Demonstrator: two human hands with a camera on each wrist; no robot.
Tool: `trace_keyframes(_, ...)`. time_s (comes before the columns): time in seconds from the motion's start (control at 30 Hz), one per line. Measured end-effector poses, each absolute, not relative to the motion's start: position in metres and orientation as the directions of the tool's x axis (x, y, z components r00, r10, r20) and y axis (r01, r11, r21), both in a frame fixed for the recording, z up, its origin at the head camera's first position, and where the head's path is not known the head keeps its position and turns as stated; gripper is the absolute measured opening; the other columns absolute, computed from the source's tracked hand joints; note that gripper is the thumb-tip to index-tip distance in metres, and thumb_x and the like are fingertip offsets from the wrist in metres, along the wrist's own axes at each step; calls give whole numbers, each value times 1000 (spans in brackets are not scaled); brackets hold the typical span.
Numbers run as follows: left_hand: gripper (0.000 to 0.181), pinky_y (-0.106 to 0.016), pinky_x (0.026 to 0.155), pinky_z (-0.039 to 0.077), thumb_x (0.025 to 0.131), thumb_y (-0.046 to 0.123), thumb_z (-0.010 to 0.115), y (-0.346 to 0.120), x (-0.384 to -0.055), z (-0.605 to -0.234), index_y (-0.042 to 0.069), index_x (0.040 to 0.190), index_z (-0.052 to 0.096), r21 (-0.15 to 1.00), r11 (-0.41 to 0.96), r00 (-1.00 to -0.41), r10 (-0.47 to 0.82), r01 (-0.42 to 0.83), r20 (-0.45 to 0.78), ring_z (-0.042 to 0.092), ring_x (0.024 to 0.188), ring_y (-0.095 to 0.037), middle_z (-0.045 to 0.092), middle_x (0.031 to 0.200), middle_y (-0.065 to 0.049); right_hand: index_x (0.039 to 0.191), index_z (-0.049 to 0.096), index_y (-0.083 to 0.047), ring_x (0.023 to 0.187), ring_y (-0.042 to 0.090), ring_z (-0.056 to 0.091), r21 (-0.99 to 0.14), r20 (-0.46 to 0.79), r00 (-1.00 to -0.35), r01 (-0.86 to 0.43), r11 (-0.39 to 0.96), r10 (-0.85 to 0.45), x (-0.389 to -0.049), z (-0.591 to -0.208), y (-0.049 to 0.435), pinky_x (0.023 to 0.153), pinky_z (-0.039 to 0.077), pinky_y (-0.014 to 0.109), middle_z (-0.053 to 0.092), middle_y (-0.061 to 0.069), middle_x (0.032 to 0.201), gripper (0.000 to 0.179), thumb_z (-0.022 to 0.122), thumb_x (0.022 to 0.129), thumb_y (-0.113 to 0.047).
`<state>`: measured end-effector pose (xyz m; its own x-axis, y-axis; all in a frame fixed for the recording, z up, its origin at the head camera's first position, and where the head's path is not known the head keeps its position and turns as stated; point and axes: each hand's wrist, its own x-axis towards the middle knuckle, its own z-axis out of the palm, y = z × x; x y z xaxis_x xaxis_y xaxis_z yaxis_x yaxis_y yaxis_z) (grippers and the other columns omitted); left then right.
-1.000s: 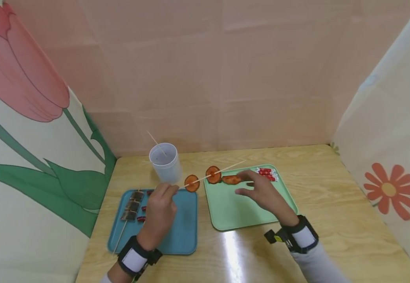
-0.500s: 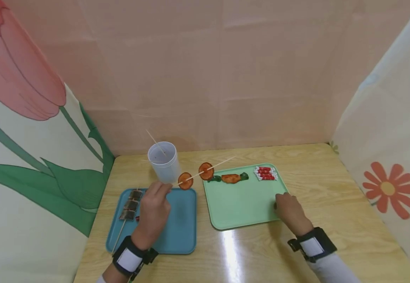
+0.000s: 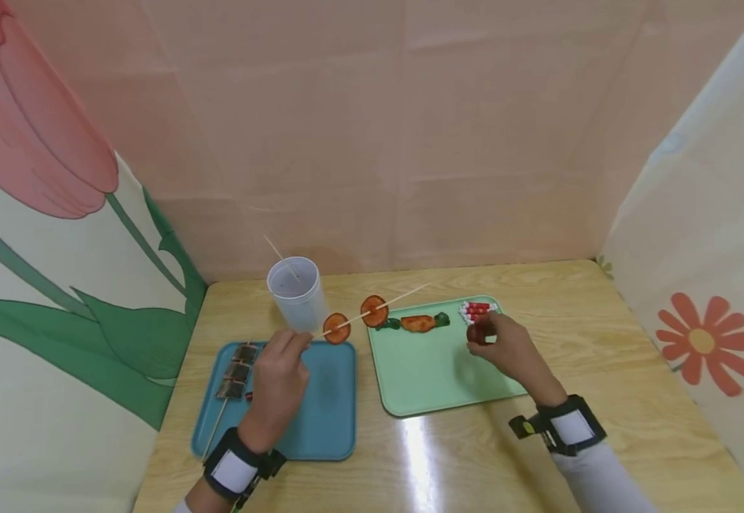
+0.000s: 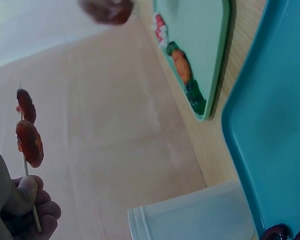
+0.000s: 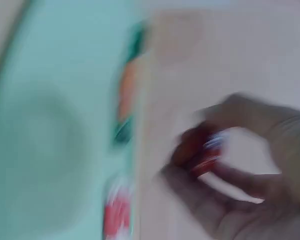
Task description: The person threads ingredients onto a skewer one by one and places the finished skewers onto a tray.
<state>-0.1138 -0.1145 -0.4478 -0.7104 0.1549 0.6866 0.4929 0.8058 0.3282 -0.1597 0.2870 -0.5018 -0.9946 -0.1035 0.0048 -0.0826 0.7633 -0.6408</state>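
My left hand [image 3: 279, 388] pinches a thin wooden skewer [image 3: 404, 293] above the blue tray. Two round reddish-brown slices [image 3: 336, 328] are threaded on it, spaced apart, and the bare tip points up to the right. In the left wrist view the thumb and curled fingers [image 4: 40, 210] grip the skewer's lower end. My right hand [image 3: 516, 353] is over the green tray [image 3: 410, 388], holding a dark reddish-brown round piece [image 3: 477, 333] between thumb and fingers. This piece [image 5: 190, 147] is blurred in the right wrist view and partly covered by fingers.
The green tray also bears an orange piece with green ends [image 3: 418, 323] and red-and-white sticks [image 3: 474, 311]. On the blue tray [image 3: 336, 445] lie a skewer of dark squares [image 3: 237, 372] and dark red pieces, mostly hidden. A translucent cup [image 3: 301, 303] with a skewer stands behind.
My right hand drew back to the green tray's right edge, then moved inward and up with the round piece in its fingers. The left hand and its skewer shifted slightly left, then stayed still.
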Motion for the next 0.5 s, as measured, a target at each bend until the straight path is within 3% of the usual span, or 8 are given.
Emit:
trace_keyframes(0.07, 36, -33, 61, 58, 71, -28, 62, -114, -114, -449, -1, 90, 75, 324, 804, -702, 156, 499, 695, 65, 75, -22, 64, 83, -8, 137, 57, -1, 112, 29, 67, -849, 9, -991, -80, 523, -137, -165, -484, 277, 86, 59, 30, 64, 19, 126, 50, 74, 95, -23)
trace_keyframes(0.13, 37, -33, 60, 57, 69, -29, 61, -114, -114, -450, -1, 89, 74, 319, 800, -693, 161, 509, 702, 65, 75, -21, 64, 83, -8, 147, 50, -4, 122, 24, 64, -977, 15, -985, -52, 209, -174, -168, -467, 266, 96, 57, 25, 56, 18, 141, 53, 66, 101, -22)
trace_keyframes(0.23, 39, -32, 59, 57, 67, -30, 61, -113, -113, -452, 0, 88, 74, 310, 796, -686, 174, 521, 707, 64, 74, -21, 63, 82, -8, 151, 45, -3, 128, 18, 61, -987, 50, -972, -13, -160, -228, -170, -446, 252, 103, 53, 25, 49, 13, 146, 50, 58, 104, -11)
trace_keyframes(0.33, 39, -31, 60, 57, 67, -30, 61, -111, -113, -453, 1, 88, 73, 308, 794, -691, 185, 524, 699, 64, 74, -20, 63, 82, -7, 149, 46, -1, 127, 15, 60, -954, 95, -964, -17, -298, -248, -170, -433, 240, 105, 52, 26, 51, 7, 142, 46, 53, 104, -2)
trace_keyframes(0.5, 38, -31, 61, 58, 69, -29, 62, -109, -112, -451, 1, 89, 74, 313, 797, -705, 188, 516, 684, 64, 76, -20, 64, 83, -7, 148, 46, -2, 126, 15, 59, -943, 124, -961, -37, -331, -245, -167, -423, 231, 105, 52, 25, 55, 6, 140, 46, 52, 102, 3)
